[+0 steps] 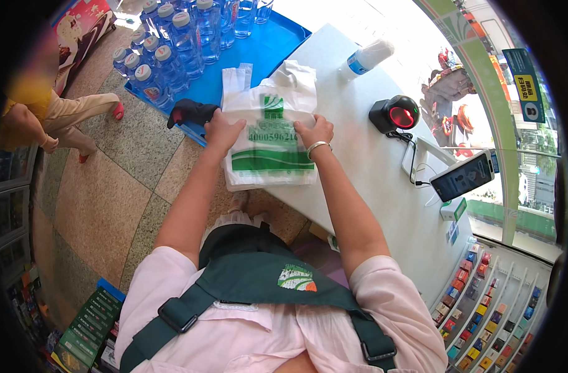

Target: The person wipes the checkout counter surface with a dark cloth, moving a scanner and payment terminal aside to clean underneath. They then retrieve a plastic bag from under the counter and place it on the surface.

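A stack of white plastic carrier bags (pixel 272 140) with green print lies before me, across the corner of the white counter and the blue tray's edge. My left hand (pixel 223 130) pinches its left side between thumb and fingers. On the right side, my right hand (pixel 315 133), with a silver bangle at the wrist, grips the plastic with the thumb on top. The handles point away from me. A black cloth item (pixel 190 113) touches the tray's edge beside my left hand; its exact kind is unclear.
Bottled water (pixel 165 63) stands grouped on the blue tray (pixel 284 35). The white counter (pixel 358 154) holds a white bottle (pixel 368 58), a black barcode scanner (pixel 393 113) and a phone (pixel 463 182) on a stand. A person (pixel 36 112) is at the left. Small boxes (pixel 486 317) fill a rack at lower right.
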`<state>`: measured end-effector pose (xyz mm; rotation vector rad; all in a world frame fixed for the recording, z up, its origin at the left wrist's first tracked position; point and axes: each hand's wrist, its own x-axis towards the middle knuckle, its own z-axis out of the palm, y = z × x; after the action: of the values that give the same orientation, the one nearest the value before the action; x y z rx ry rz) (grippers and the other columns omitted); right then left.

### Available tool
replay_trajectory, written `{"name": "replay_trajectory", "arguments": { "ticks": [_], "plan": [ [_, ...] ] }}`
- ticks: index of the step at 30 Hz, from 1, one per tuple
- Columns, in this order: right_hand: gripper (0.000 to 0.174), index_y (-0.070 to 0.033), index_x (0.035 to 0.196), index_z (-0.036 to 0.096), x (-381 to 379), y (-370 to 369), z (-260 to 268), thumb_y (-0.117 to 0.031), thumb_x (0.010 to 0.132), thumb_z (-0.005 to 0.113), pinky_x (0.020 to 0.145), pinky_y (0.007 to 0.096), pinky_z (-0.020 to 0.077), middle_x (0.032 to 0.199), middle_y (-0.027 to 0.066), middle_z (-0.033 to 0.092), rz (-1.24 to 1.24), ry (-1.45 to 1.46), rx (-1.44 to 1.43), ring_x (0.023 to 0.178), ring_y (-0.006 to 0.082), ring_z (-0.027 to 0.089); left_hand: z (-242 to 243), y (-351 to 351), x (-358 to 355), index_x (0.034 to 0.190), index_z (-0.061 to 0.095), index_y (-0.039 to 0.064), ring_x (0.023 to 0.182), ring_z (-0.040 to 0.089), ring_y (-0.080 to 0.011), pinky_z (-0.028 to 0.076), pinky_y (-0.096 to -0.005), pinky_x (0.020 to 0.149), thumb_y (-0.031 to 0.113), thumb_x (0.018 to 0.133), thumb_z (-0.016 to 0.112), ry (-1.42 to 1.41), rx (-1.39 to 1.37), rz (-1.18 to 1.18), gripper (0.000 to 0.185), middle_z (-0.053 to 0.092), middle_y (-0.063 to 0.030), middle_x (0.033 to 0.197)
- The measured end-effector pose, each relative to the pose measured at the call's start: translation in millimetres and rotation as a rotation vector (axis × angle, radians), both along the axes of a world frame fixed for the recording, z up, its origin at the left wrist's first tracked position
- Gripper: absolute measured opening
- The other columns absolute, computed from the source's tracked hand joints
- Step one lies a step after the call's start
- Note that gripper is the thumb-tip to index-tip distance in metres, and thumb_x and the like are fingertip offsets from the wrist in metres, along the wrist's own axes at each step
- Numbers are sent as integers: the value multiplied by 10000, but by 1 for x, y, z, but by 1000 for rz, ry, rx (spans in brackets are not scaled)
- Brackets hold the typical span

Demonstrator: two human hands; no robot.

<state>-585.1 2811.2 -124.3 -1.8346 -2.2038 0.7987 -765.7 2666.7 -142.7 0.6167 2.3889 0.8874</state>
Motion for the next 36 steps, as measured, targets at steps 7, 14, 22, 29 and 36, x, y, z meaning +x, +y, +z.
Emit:
{"name": "replay_trajectory", "arguments": {
  "ticks": [7, 14, 22, 29, 36],
  "plan": [
    [733, -57, 1228, 491, 5, 5, 0, -416, 637, 732, 999, 401, 355, 1249, 190, 454, -9, 49, -53, 1171, 336, 424, 3, -17, -17, 1226, 449, -70, 1002, 590, -248, 490, -362, 846, 173, 778, 711, -965, 577, 181, 572, 590, -164, 1120],
    [768, -38, 1242, 468, 6, 11, -2, -409, 631, 748, 990, 374, 371, 1241, 193, 460, -47, 123, -145, 1164, 323, 441, 29, -8, -16, 1171, 508, -54, 975, 611, -250, 511, -377, 850, 173, 801, 681, -1434, 584, -63, 468, 606, -154, 1087],
    [752, 1, 1237, 453, 14, 31, -15, -345, 649, 769, 922, 363, 432, 1225, 192, 478, -42, 267, -251, 1102, 300, 502, 9, 1, -5, 1212, 437, -95, 929, 620, -320, 522, -425, 837, -17, 747, 547, -1736, 755, 54, 484, 571, -225, 1097],
    [655, -10, 1252, 456, 30, 33, 27, -383, 779, 711, 860, 372, 479, 1156, 133, 565, -35, 867, -984, 1038, 245, 564, 77, -5, 18, 1220, 449, -76, 940, 626, -324, 531, -428, 831, -65, 675, 555, -1553, 828, -49, 554, 579, -224, 1095],
    [812, -61, 1285, 459, 57, 2, 17, -618, 716, 616, 925, 399, 469, 1245, 115, 544, 215, 1284, -1405, 1114, 230, 545, 117, -32, 37, 1209, 481, -53, 932, 632, -330, 534, -439, 823, -89, 623, 579, -1685, 810, -119, 596, 590, -219, 1092]
  ]
}}
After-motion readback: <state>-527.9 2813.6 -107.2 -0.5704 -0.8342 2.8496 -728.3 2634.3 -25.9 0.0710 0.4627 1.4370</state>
